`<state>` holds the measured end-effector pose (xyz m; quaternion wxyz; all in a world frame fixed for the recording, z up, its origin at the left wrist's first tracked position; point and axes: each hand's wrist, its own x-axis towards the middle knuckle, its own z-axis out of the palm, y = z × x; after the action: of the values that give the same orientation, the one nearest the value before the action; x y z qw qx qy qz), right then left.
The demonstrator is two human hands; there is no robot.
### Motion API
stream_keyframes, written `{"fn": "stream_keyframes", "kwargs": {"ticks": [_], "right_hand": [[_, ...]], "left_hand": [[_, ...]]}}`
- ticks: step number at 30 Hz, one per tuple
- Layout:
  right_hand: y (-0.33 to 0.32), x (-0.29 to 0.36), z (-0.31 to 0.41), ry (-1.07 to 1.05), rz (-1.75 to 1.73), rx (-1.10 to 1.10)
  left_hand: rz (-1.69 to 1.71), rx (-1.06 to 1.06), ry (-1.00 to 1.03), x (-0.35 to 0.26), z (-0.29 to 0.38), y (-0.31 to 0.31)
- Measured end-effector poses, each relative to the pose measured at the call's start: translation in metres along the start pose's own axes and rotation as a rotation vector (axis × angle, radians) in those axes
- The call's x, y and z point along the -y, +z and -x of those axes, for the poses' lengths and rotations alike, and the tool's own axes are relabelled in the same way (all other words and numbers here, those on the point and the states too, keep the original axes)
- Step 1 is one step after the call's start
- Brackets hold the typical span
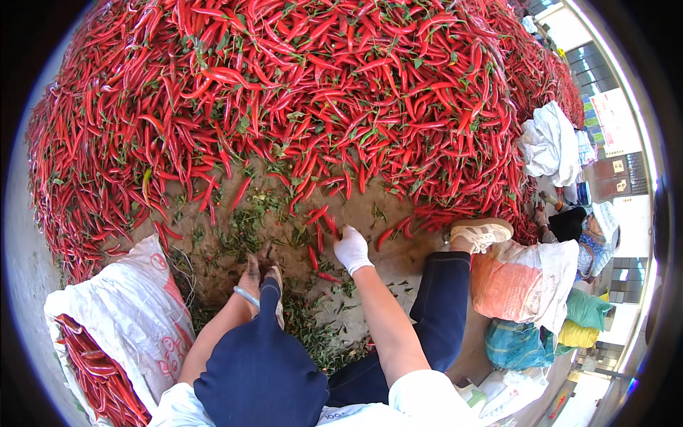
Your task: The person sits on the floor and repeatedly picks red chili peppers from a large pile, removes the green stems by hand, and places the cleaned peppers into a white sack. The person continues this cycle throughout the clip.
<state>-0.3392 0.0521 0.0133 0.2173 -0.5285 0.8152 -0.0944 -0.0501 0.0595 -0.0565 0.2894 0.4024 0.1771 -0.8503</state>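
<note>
My right hand (352,250), in a white glove, is over the ground at the foot of a large heap of red chili peppers (331,80). At its fingertips is a slightly blurred red chili pepper (330,223), which it seems to pinch. A few loose peppers (313,257) lie on the ground just left of the glove. My left hand (253,277), dark at the fingers and with a pale bangle (246,297) at the wrist, is low beside my left shoe (278,301). Its fingers are too dark to make out a grip.
A white woven sack (122,304) with chilies in its mouth leans at my left. Green leaf scraps (259,213) litter the ground. My right shoe (480,232) is beside an orange-and-white sack (507,288). Beyond are a blue sack (515,341) and a person in a hat (592,240).
</note>
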Motion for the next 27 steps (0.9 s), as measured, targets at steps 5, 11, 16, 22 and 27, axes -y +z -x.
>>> {"fn": "stream_keyframes", "kwargs": {"ticks": [5,11,16,22,27], "right_hand": [[-0.006,0.061,0.033,-0.148,-0.686,0.015],[0.009,0.123,0.075,-0.244,-0.518,-0.042],[-0.013,0.101,0.043,-0.650,-0.359,0.181],[-0.005,0.031,-0.070,-0.453,0.570,0.010],[-0.004,0.036,-0.023,-0.456,0.044,-0.161]], "left_hand": [[-0.344,0.199,0.380,-0.024,0.006,0.042],[-0.724,0.081,0.649,-0.016,0.012,0.094],[-0.425,-0.094,0.565,-0.020,0.024,0.074],[-0.424,0.120,0.477,-0.031,0.015,0.053],[-0.206,-0.044,0.557,-0.034,0.001,0.054]]}}
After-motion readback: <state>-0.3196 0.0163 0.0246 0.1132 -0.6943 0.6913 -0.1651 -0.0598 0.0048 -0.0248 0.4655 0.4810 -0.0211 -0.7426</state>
